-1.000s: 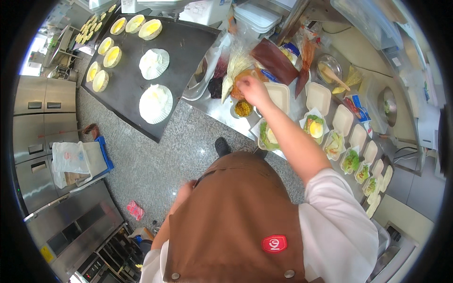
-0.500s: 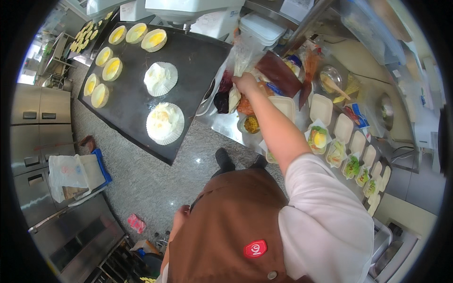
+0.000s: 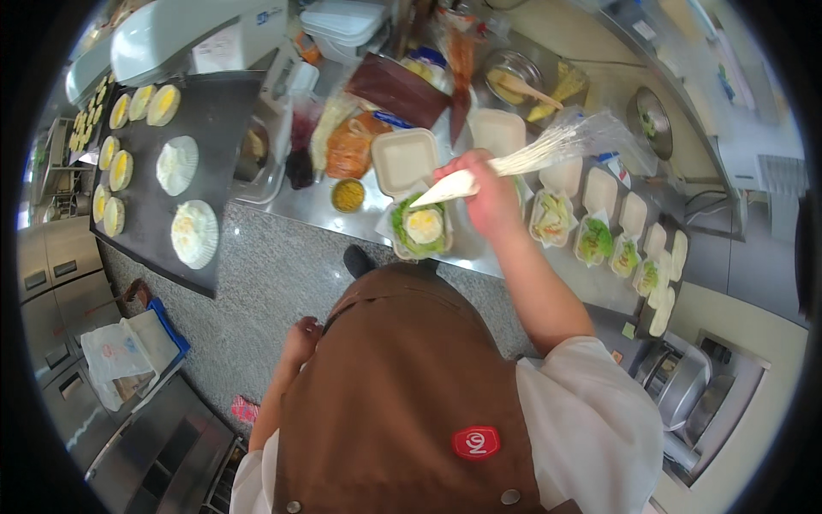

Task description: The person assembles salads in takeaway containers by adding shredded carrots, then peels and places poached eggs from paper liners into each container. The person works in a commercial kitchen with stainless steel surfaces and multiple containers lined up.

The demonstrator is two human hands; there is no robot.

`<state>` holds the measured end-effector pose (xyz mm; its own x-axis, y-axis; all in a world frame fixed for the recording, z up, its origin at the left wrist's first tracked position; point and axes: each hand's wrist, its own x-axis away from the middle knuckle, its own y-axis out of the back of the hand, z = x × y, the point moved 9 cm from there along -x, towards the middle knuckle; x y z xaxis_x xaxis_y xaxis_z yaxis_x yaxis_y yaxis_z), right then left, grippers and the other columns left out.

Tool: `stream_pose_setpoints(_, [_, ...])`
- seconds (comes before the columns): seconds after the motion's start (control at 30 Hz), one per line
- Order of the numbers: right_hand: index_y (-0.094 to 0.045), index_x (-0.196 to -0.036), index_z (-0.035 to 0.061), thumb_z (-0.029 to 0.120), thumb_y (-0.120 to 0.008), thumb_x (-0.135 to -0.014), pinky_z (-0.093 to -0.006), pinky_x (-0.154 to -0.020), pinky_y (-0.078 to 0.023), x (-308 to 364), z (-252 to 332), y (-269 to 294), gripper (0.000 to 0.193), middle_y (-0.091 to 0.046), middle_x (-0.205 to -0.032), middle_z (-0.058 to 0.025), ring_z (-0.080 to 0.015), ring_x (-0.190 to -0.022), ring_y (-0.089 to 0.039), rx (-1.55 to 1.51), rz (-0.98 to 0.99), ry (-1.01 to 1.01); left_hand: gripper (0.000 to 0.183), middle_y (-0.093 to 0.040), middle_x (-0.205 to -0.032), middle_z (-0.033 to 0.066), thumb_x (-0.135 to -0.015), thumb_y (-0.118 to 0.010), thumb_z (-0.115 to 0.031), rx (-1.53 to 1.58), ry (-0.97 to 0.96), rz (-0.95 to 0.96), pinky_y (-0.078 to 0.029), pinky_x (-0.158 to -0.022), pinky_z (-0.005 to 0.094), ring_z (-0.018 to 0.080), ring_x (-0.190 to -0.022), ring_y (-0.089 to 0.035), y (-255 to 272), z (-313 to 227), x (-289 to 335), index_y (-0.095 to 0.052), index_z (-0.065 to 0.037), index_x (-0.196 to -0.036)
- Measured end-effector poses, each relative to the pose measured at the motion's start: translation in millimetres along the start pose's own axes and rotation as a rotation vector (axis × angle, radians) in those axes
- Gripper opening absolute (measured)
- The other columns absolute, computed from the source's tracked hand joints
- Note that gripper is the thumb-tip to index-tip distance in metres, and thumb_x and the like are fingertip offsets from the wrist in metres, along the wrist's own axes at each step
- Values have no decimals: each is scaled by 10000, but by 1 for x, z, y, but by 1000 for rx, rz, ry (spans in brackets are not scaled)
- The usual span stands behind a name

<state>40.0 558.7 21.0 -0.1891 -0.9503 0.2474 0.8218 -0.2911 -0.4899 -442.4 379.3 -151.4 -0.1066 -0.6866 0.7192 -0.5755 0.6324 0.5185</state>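
My right hand (image 3: 484, 193) grips a clear piping bag (image 3: 561, 146) with a pale, creamy filling. The bag lies tilted, its twisted end to the right and its narrow tip to the left. That tip hangs above an open takeaway box (image 3: 402, 164) lined with white paper. Green lettuce (image 3: 398, 224) in the box surrounds a round white and yellow piece, perhaps egg (image 3: 423, 224). Whether the tip touches the food I cannot tell. Beside the apron hangs my left hand (image 3: 300, 338), low and partly hidden, its fingers loosely bent with nothing seen in them.
A small cup of yellow relish (image 3: 348, 195) stands left of the box, near bagged orange food (image 3: 349, 147). Several filled boxes (image 3: 592, 240) line the counter's right. At left, a dark tray (image 3: 205, 111) carries paper-cased pieces. A metal bowl (image 3: 512, 75) sits behind.
My right hand has picked the piping bag up from among the other bags and carried it right, over the box with lettuce. The view has shifted right.
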Motion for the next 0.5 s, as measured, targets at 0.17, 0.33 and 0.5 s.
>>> stream_pose_setpoints(0.17, [-582,-997,5,248,-538,-1054,-466,-889,-564,22,48,111,253,-677,-917,-163,-315,-929,-699,-175,-267,54,343,-754,-1022,200,-945,-642,-291,-58,63,6,-570,-844,451,383,-982,-725,-36,-6,2,-707,-77,-1206])
stream_pose_setpoints(0.33, [-593,-987,31,217,-603,-1035,-448,-858,-566,27,67,165,193,-621,-887,-97,-247,-847,-654,-152,-312,93,358,-768,-1019,164,-928,-665,-314,-109,175,43,-566,-859,428,343,-977,-738,-61,-49,34,-711,-95,-1207])
stream_pose_setpoints(0.5, [-607,-1012,25,224,-636,-1013,-359,-705,-545,9,54,155,201,-638,-838,-89,-214,-751,-648,69,-304,54,412,-767,-1058,160,-909,-694,-360,22,283,29,-558,-874,426,326,-992,-737,-83,-43,55,-702,-93,-1222])
